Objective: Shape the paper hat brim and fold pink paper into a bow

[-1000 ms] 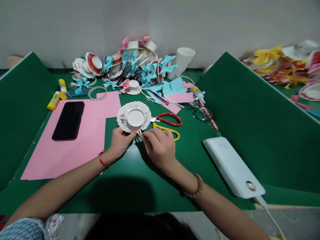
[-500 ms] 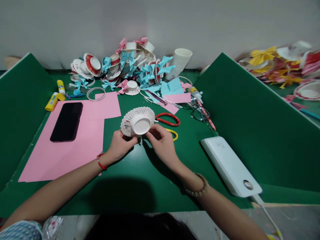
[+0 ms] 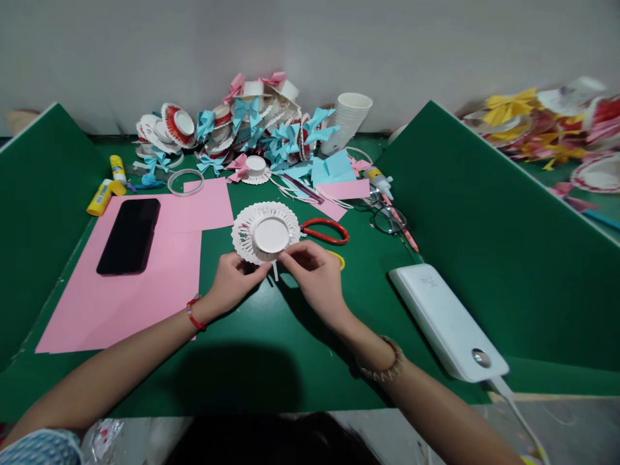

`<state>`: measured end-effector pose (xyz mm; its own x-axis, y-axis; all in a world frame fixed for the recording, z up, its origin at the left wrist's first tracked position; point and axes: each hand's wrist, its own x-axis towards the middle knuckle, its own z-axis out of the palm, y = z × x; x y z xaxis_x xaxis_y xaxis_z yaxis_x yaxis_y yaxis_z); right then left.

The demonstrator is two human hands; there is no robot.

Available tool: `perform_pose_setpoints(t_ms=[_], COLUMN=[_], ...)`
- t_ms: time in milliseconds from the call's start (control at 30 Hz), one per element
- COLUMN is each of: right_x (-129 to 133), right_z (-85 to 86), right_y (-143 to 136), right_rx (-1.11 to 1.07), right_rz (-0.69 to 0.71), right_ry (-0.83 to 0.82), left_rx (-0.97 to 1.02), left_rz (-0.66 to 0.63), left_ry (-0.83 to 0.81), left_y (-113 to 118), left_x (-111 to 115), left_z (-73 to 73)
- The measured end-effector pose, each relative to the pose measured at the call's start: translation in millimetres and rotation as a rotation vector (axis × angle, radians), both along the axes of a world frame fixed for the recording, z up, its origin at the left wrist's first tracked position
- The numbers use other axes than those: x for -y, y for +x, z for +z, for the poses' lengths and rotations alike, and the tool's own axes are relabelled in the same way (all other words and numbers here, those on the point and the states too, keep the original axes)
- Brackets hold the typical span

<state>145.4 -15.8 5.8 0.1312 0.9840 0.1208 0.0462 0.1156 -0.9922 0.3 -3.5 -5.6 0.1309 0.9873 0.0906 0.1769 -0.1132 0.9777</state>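
Between my two hands is a paper-cup hat (image 3: 270, 234), white, with a slit, scalloped brim fanned out around a round cup base. My left hand (image 3: 233, 279) pinches the near left edge of the brim. At the near right edge, my right hand (image 3: 314, 271) grips the brim between thumb and fingers. A thin white strip (image 3: 276, 271) hangs down from the brim between my thumbs. Just beyond my right hand lie red-handled scissors (image 3: 325, 230), and a yellow handle (image 3: 336, 258) shows partly behind my fingers.
Pink paper sheets (image 3: 165, 310) lie at left under a black phone (image 3: 128, 236). A white power bank (image 3: 448, 323) is on the right. Finished hats with bows (image 3: 247, 116) and stacked paper cups (image 3: 347, 119) stand at the back. Green partitions (image 3: 504, 245) rise on both sides.
The paper-cup hat has tilted so its cup base and brim face me more squarely. My right hand has shifted slightly, covering more of the yellow handle; my left hand has barely moved.
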Motion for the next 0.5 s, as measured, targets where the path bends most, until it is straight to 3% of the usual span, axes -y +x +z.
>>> perform_pose_setpoints(t_ms=[267, 500], right_x=[-0.7, -0.1], right_z=[1.1, -1.6], right_y=[0.1, -3.3], right_rx=[-0.033, -0.078], right_rz=[0.013, 0.076], right_ry=[-0.065, -0.058], left_rx=[0.191, 0.204], left_rz=[-0.032, 0.006], left_ry=[-0.138, -0.186], left_y=[0.9, 0.6], left_x=[-3.2, -4.3], left_z=[2.4, 2.8])
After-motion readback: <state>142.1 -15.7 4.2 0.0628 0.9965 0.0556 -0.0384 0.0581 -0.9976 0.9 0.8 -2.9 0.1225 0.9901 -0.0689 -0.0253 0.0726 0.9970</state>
